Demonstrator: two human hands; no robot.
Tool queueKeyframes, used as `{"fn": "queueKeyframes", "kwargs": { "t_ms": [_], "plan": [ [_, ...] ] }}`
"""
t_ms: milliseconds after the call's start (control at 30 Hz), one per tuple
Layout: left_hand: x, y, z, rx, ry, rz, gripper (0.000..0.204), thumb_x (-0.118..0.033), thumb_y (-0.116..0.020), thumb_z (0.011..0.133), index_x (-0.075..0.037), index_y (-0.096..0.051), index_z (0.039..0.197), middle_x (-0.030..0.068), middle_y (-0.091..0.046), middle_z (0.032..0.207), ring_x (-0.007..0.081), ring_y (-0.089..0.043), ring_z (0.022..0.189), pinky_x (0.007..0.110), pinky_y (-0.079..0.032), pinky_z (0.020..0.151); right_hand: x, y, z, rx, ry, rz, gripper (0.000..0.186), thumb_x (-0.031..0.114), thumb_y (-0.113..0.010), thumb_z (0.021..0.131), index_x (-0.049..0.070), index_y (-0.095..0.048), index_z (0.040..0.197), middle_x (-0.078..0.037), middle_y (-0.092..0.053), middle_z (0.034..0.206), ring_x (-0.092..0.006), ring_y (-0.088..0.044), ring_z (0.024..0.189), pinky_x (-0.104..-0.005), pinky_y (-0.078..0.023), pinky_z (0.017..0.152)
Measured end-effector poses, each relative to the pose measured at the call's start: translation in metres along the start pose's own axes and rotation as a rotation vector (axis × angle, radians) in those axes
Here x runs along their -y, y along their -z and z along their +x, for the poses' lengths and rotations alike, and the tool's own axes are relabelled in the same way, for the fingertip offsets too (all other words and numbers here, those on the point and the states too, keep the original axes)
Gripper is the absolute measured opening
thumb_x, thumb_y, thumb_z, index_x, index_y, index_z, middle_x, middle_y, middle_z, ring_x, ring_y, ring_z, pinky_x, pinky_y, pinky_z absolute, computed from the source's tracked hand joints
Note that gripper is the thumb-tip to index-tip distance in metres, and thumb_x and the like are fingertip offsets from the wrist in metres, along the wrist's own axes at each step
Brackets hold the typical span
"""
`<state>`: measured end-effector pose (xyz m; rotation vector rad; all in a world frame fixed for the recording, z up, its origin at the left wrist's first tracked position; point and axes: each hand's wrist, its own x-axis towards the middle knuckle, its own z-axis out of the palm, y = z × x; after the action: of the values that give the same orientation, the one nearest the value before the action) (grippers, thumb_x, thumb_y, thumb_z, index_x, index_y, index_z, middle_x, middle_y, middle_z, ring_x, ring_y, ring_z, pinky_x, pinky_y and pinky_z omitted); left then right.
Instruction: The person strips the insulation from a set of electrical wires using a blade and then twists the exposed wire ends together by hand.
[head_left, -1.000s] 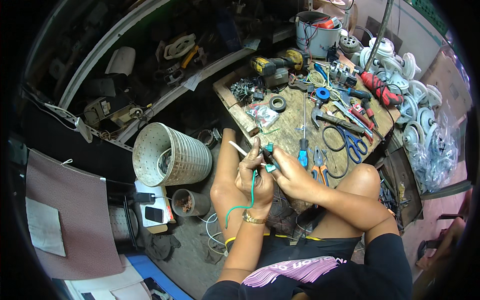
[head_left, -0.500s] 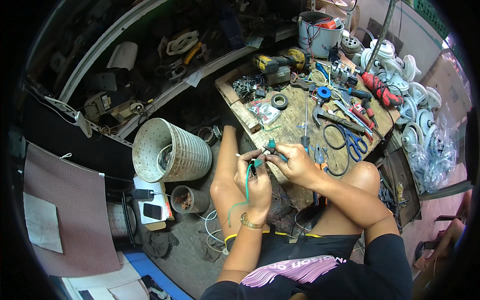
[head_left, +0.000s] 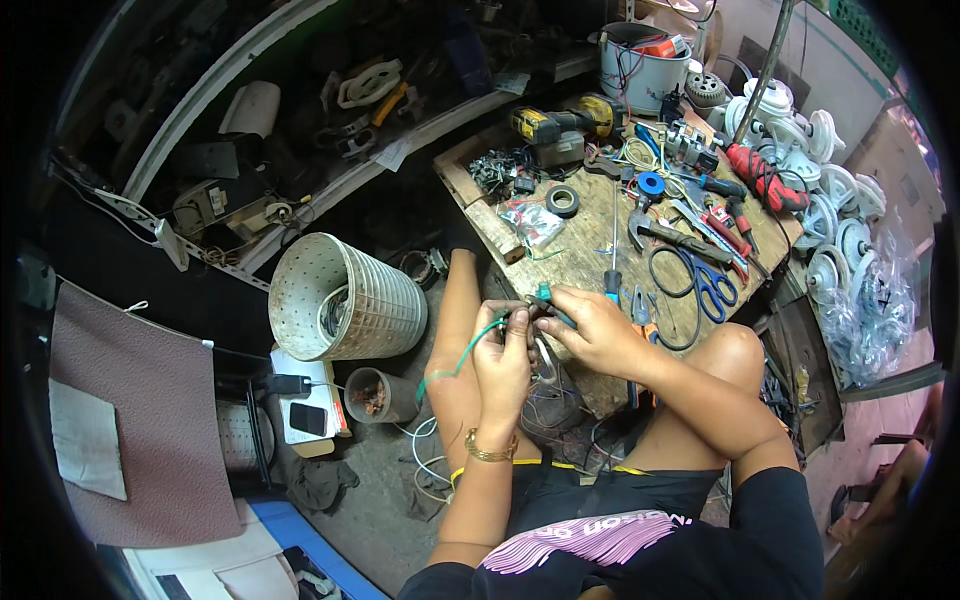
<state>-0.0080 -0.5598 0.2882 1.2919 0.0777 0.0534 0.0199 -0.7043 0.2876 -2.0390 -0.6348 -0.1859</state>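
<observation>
My left hand [head_left: 503, 355] is closed on a green wire [head_left: 453, 371], which hangs from the fingers down over my left leg. My right hand [head_left: 590, 332] meets it above my lap, closed on what looks like a small teal-and-dark tool [head_left: 544, 293]; exactly what sits between the fingertips is hidden. Just beyond my hands, at the near edge of a worn wooden work board [head_left: 575, 245], lie a blue screwdriver [head_left: 612, 284], orange-handled pliers [head_left: 642, 318] and blue scissors [head_left: 714, 290].
The board also holds a cordless drill [head_left: 540, 126], hammer [head_left: 668, 240], tape roll [head_left: 562, 201] and red power tool [head_left: 762, 182]. A perforated white bucket [head_left: 385, 300] and small pot [head_left: 393, 396] stand left. White spools [head_left: 830, 240] are piled right. Another person's leg [head_left: 900, 480] shows at lower right.
My left wrist has rotated, and the green wire now trails further left. The white piece that stuck out leftward from my fingers is no longer visible there.
</observation>
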Motion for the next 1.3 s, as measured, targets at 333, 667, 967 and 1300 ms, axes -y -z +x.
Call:
{"fn": "queueKeyframes", "kwargs": {
  "t_ms": [333, 667, 967, 1300],
  "plan": [
    [0.015, -0.001, -0.004, 0.143, 0.025, -0.134, 0.011, -0.019, -0.047, 0.098, -0.007, -0.049, 0.099, -0.0034, -0.047, 0.071, 0.0030, -0.041, 0.057, 0.017, -0.033, 0.048, -0.010, 0.000, -0.005, -0.017, 0.001, 0.039, 0.028, 0.025, -0.060, 0.087, -0.001, -0.053, 0.081, -0.021, -0.056, 0.075, -0.0404, -0.056, 0.072, -0.0445, -0.043, 0.062],
    [0.006, 0.021, 0.008, 0.162, -0.122, 0.312, 0.011, -0.013, -0.049, 0.096, -0.004, -0.052, 0.091, -0.0048, -0.046, 0.069, 0.0010, -0.036, 0.058, 0.018, -0.029, 0.049, -0.025, 0.006, -0.007, 0.059, 0.040, -0.219, 0.027, 0.025, -0.064, 0.084, 0.000, -0.059, 0.091, -0.017, -0.061, 0.079, -0.0385, -0.059, 0.073, -0.0435, -0.046, 0.064],
    [0.002, 0.022, 0.011, 0.078, 0.105, -0.110, 0.018, -0.026, -0.042, 0.100, -0.011, -0.041, 0.090, -0.0026, -0.040, 0.055, 0.0036, -0.031, 0.041, 0.018, -0.026, 0.037, -0.059, 0.066, 0.000, 0.328, -0.392, -0.433, 0.037, 0.019, -0.058, 0.086, -0.001, -0.049, 0.116, -0.027, -0.060, 0.103, -0.0408, -0.057, 0.098, -0.0464, -0.045, 0.083],
    [0.004, 0.035, 0.008, 0.160, 0.298, -0.492, 0.021, -0.029, -0.041, 0.100, -0.012, -0.044, 0.089, -0.0030, -0.032, 0.052, 0.0042, -0.026, 0.038, 0.018, -0.019, 0.033, -0.091, 0.166, -0.034, 0.248, -0.653, -0.908, 0.023, 0.020, -0.069, 0.076, 0.001, -0.065, 0.088, -0.023, -0.065, 0.086, -0.0403, -0.062, 0.086, -0.0483, -0.049, 0.077]
  ]
}}
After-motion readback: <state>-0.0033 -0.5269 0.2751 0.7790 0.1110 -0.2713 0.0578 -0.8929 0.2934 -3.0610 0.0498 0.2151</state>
